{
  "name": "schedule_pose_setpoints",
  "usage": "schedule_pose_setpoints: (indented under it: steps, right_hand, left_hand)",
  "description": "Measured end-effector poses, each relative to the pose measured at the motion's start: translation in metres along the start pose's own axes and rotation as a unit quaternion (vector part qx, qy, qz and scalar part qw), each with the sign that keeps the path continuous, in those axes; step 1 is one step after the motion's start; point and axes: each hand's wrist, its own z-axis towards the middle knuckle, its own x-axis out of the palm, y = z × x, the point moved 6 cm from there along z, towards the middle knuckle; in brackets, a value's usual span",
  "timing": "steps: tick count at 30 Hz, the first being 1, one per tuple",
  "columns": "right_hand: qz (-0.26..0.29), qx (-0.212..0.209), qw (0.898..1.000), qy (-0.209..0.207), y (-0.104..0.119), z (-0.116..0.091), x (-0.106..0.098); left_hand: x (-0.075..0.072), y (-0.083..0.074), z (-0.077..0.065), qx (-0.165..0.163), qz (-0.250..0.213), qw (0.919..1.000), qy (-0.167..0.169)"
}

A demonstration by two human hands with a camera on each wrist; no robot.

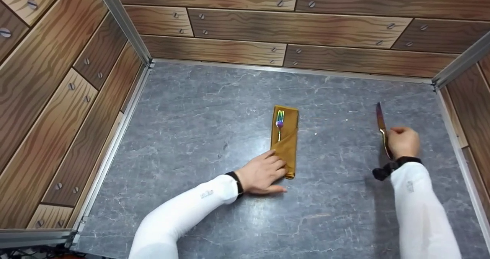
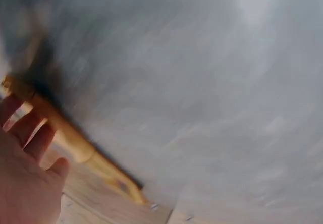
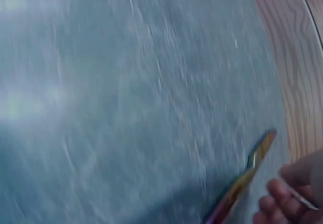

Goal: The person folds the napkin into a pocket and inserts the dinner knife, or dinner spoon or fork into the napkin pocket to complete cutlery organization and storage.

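A folded mustard-yellow cloth napkin (image 1: 289, 136) lies on the grey surface, with a rainbow-coloured fork (image 1: 280, 123) tucked in its fold; the fork's lower end is hidden. My left hand (image 1: 264, 173) rests its extended fingers on the napkin's near end, the thumb spread to one side. In the left wrist view the napkin (image 2: 83, 143) runs past the fingertips. A shiny coloured knife (image 1: 381, 125) lies at the right, blade pointing away. Just right of its handle is my right hand (image 1: 405, 141), fingers curled. The right wrist view shows a gap between the knife (image 3: 239, 183) and the fingers.
Wood-patterned panels (image 1: 237, 25) wall the grey tabletop (image 1: 191, 109) at the back, left and right. Metal strips (image 1: 115, 136) run along its edges. A dark wrist camera (image 1: 383, 171) sits by the right wrist.
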Motion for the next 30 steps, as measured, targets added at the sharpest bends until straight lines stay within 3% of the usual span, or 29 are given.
schedule_pose_setpoints:
  steps: [5, 11, 20, 30]
  right_hand:
    - [-0.010, 0.034, 0.997, 0.064, -0.013, -0.001, -0.002]
    - [-0.022, 0.046, 0.996, 0.073, -0.014, -0.003, 0.000]
    - [-0.072, -0.009, 0.997, 0.038, -0.012, -0.002, 0.003]
    - [-0.093, -0.019, 0.994, 0.048, -0.005, -0.001, 0.002]
  left_hand:
    - [-0.020, 0.002, 0.025, -0.006, 0.025, 0.9997, -0.002]
    - [-0.034, -0.004, 0.057, -0.015, 0.050, 0.9984, 0.020]
    - [-0.023, -0.029, 0.100, 0.010, -0.005, 0.9992, 0.039]
    - [-0.010, -0.042, 0.121, 0.003, -0.064, 0.9948, 0.079]
